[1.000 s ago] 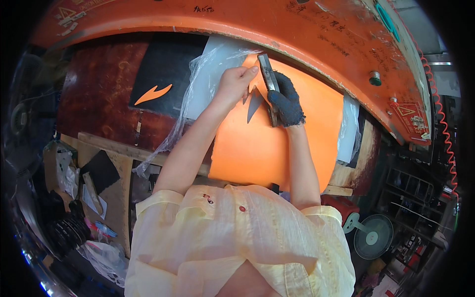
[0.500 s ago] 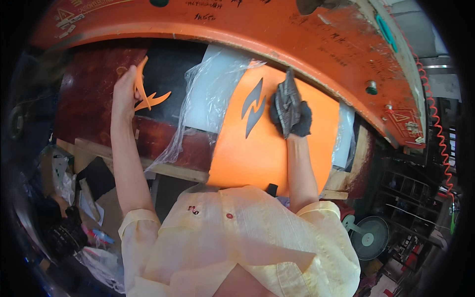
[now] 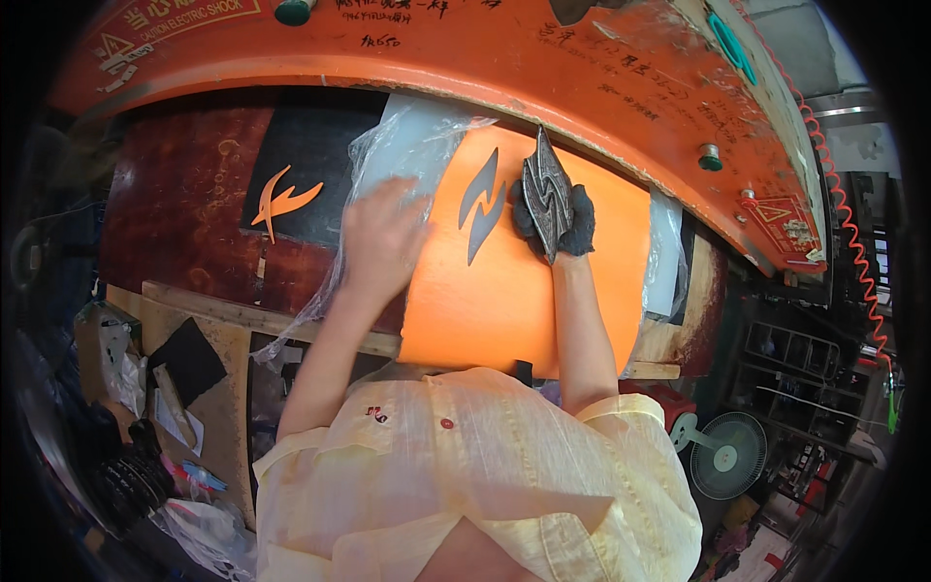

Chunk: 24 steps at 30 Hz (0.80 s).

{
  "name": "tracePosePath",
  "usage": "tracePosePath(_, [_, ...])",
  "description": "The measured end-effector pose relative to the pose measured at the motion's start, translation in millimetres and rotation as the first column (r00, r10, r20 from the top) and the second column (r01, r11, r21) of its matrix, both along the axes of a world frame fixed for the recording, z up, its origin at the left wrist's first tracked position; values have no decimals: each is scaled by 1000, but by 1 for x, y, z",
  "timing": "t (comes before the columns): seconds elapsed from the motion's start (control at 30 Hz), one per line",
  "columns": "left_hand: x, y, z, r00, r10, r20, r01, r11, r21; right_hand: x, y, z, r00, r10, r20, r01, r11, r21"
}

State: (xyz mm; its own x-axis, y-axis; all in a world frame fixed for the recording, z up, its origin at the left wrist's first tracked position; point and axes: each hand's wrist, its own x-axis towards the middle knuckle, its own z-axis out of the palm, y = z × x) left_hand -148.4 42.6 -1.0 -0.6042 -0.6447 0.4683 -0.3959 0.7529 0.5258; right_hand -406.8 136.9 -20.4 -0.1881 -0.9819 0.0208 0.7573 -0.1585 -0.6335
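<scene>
My right hand [image 3: 580,221], in a dark glove, holds a grey metal cutting die [image 3: 545,199] with a zigzag outline and pointed ends. It is above an orange sheet [image 3: 485,320]. Just left of the die, a dark zigzag-shaped cut-out [image 3: 480,206] shows in the sheet. My bare left hand [image 3: 386,233] is blurred over the clear plastic film [image 3: 364,160] at the sheet's left edge; its fingers are smeared. An orange cut piece [image 3: 287,202] with curved points lies on the black sheet [image 3: 315,141] at the left.
An orange machine beam [image 3: 436,58] with warning labels spans the far side, close beyond the die. A pale sheet [image 3: 412,126] lies under the film. A fan [image 3: 722,454] stands low at the right, and a coiled red hose [image 3: 839,223] hangs there.
My left hand has let go of the orange cut piece, which now lies on the black sheet, and has moved right to the orange sheet's edge. The die in my right hand has turned.
</scene>
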Motion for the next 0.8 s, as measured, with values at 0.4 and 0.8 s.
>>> tracePosePath(0.4, [-27,39,-32,953,5,302,16,998,-68,20,13,32,868,-232,-440,443,763,471])
tracePosePath(0.8, [-29,35,-35,971,11,240,11,996,-92,63,-5,54,96,472,-876,869,389,305])
